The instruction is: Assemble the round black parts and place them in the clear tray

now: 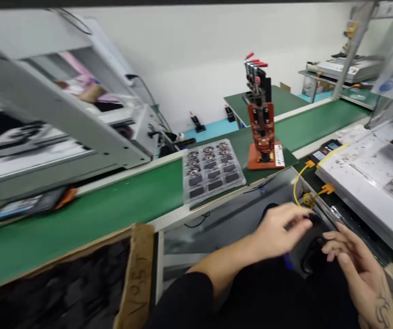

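Black part [307, 249], between left grip [283, 228] and right grip [355, 258]

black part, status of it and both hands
Left hand on upper end of black part. Right hand beside it, contact unclear. Yellow cable just beyond, not blocking.

A dark, smooth-faced molded part [301, 246], blurred, sits tilted between the two hands, above the lap, with a curved cutout on its lower right side and a small blue patch at its lower left. The left hand [281, 230] meets its upper end; the right hand's [357, 260] fingertips are at its right edge, contact unclear.
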### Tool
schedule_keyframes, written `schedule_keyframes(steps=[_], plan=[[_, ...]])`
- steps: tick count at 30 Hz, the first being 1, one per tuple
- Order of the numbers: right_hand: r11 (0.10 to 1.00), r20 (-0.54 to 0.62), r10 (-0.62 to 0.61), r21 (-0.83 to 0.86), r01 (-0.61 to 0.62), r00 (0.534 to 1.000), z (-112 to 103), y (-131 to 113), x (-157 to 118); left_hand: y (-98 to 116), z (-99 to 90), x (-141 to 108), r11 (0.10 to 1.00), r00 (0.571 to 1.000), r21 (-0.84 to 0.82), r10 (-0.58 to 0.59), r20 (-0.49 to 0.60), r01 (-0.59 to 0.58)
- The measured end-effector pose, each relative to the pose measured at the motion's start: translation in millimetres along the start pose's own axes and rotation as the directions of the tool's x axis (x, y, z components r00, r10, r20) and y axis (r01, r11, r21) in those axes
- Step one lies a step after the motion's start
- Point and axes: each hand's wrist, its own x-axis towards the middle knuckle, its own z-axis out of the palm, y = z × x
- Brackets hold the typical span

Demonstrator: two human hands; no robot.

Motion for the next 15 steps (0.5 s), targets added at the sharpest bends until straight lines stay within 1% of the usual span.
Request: schedule_keyframes(steps=[1, 2, 3, 4, 5, 6, 7, 8, 9, 10, 12, 13, 14, 15], plan=[[0.999, 0.024, -0.023, 0.037, 0.022, 0.999, -1.1, 4.4, 2.2, -11.8, -29.4, 1.6, 0.985, 0.987, 0.172, 0.013, -0.161, 0.015], [0.998, 0.023, -0.03, 0.048, 0.029, 0.999, -3.1, 8.7, 3.4, -24.7, -63.8, 1.9, 0.935, 0.94, 0.334, 0.003, -0.341, 0.118], [0.999, 0.006, -0.02, 0.034, 0.02, 1.0, -5.7, 13.1, 3.9, -38.0, -101.4, 0.5, 0.845, 0.869, 0.453, -0.029, -0.494, 0.285], [1.0, -0.015, 0.001, 0.008, -0.001, 1.0, -8.7, 17.7, 3.8, -51.2, -140.1, -3.2, 0.697, 0.771, 0.509, -0.098, -0.629, 0.504], [0.999, -0.038, 0.031, -0.022, -0.032, 0.999, -11.9, 22.5, 3.6, -63.8, -177.6, -9.1, 0.496, 0.647, 0.494, -0.198, -0.736, 0.714], [0.997, -0.056, 0.063, -0.051, -0.065, 0.996, -14.9, 27.6, 3.6, -75.4, -211.7, -17.2, 0.389, 0.556, 0.445, -0.244, -0.794, 0.806], [0.993, -0.064, 0.086, -0.074, -0.091, 0.994, -17.5, 33.0, 4.1, -85.8, -240.8, -27.1, 0.318, 0.49, 0.402, -0.279, -0.826, 0.859], [0.989, -0.065, 0.105, -0.097, -0.111, 0.992, -19.6, 38.5, 5.0, -95.0, -263.9, -37.9, 0.251, 0.431, 0.362, -0.329, -0.84, 0.898], [0.985, -0.063, 0.118, -0.117, -0.125, 0.991, -21.3, 44.3, 6.4, -103.3, -280.8, -48.9, 0.191, 0.379, 0.329, -0.38, -0.844, 0.925], [0.982, -0.054, 0.127, -0.132, -0.133, 0.99, -22.5, 50.1, 8.2, -110.9, -292.0, -59.2, 0.141, 0.337, 0.306, -0.424, -0.841, 0.942], [0.98, -0.024, 0.136, -0.142, -0.138, 0.99, -24.5, 61.3, 12.1, -124.4, -301.8, -75.0, 0.062, 0.274, 0.281, -0.492, -0.826, 0.958], [0.98, -0.007, 0.142, -0.141, -0.142, 0.99, -25.7, 66.5, 14.0, -130.2, -302.9, -79.6, 0.035, 0.255, 0.277, -0.509, -0.822, 0.96], [0.98, 0.008, 0.148, -0.138, -0.146, 0.989, -27.2, 71.0, 15.7, -135.4, -302.9, -81.5, 0.016, 0.245, 0.277, -0.515, -0.822, 0.961], [0.98, 0.019, 0.155, -0.132, -0.151, 0.988, -28.9, 74.7, 17.1, -139.8, -302.8, -80.9, 0.004, 0.244, 0.282, -0.509, -0.825, 0.96]])
